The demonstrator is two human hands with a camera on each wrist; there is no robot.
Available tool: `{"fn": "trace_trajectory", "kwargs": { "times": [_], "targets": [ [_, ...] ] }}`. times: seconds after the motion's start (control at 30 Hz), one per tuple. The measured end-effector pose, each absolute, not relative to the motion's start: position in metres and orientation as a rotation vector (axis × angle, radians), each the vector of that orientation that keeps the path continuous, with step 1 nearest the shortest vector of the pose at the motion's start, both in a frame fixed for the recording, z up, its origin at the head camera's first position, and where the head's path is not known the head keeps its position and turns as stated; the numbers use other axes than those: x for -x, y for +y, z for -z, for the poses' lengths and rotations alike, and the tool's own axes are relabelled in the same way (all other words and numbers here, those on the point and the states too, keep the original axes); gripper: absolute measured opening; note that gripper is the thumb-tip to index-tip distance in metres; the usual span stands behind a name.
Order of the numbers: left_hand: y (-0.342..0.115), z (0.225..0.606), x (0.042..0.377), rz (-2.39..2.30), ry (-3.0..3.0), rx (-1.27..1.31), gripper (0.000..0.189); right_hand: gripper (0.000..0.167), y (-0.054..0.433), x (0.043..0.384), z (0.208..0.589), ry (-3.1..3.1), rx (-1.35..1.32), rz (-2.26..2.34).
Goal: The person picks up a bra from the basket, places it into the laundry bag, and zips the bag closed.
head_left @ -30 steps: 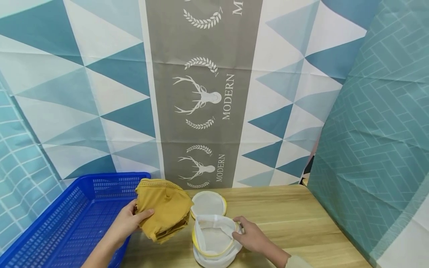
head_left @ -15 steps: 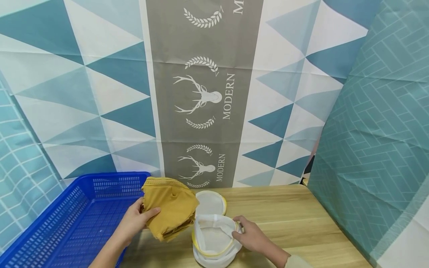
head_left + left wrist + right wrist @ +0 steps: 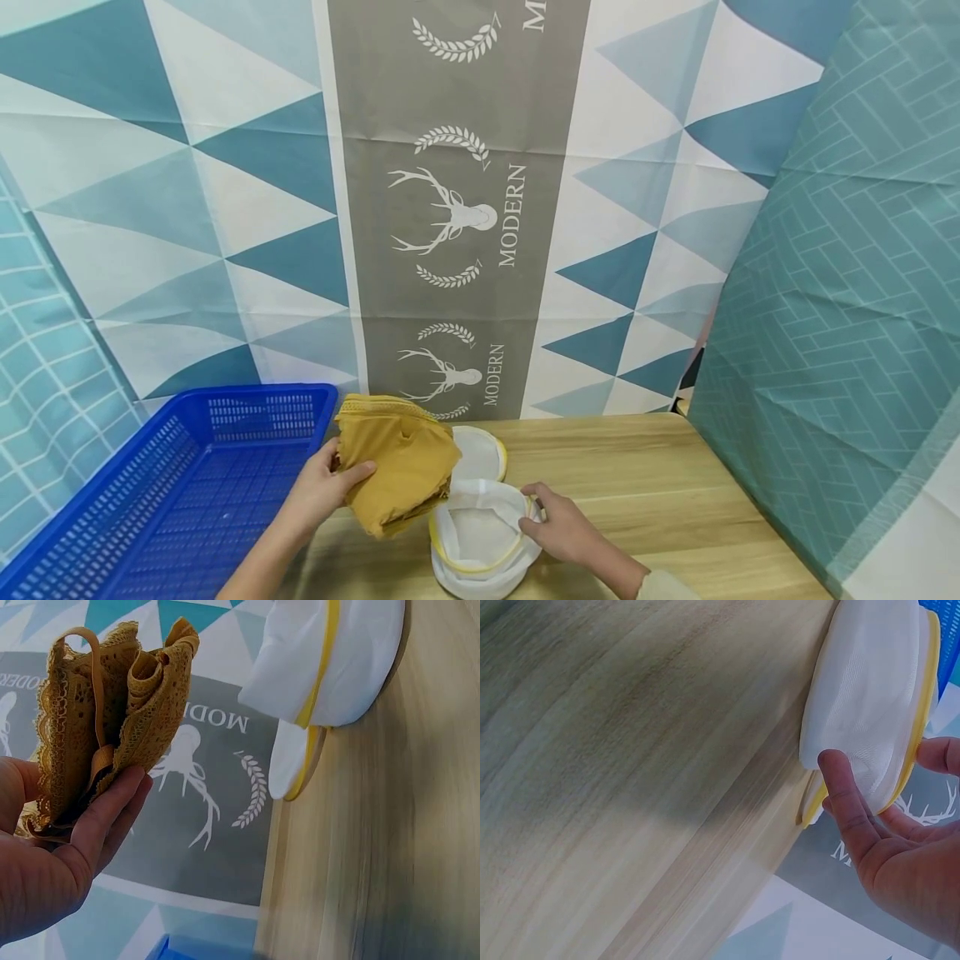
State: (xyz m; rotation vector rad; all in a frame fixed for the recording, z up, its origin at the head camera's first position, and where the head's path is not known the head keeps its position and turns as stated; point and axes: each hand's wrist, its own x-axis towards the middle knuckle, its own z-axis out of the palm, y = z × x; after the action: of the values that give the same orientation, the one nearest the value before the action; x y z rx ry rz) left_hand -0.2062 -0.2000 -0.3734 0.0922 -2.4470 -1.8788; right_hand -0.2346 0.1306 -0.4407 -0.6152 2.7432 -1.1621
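Note:
A folded mustard-yellow garment [image 3: 401, 462] with lace trim is pinched between the thumb and fingers of my left hand [image 3: 318, 492], raised over the table just left of a white mesh laundry bag [image 3: 487, 579]. In the left wrist view the garment [image 3: 157, 697] shows scalloped lace and a thin looped strap. The round bag stands with its mouth uncovered, edged in yellow, and its round lid [image 3: 478, 454] lies folded back behind it. My right hand [image 3: 562, 523] grips the bag's right rim, its thumb at the yellow edging. The garment's lower right corner overlaps the bag's left rim in the head view.
A large blue plastic basket [image 3: 180, 400] with perforated walls stands at the left. Beneath the bag is a wood-grain table [image 3: 637, 475]. Patterned cloth [image 3: 450, 250] hangs behind the table, and a teal one [image 3: 832, 333] hangs along its right side.
My left hand has carried the garment to the right, from beside the basket to the bag's left edge, where it now covers part of the lid. The right hand and the bag stay in place.

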Motion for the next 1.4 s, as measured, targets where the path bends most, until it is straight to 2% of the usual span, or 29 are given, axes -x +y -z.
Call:
{"fn": "trace_trajectory", "kwargs": {
  "times": [0.97, 1.4],
  "targets": [
    [-0.149, 0.393, 0.219, 1.896, -2.322, -0.005, 0.050, 0.045, 0.128, 0.233, 0.440, 2.785, 0.611, 1.104],
    [-0.137, 0.397, 0.223, 1.842, -2.327, 0.038, 0.038, 0.047, 0.129, 0.233, 0.439, 2.749, 0.600, 1.121]
  ]
}}
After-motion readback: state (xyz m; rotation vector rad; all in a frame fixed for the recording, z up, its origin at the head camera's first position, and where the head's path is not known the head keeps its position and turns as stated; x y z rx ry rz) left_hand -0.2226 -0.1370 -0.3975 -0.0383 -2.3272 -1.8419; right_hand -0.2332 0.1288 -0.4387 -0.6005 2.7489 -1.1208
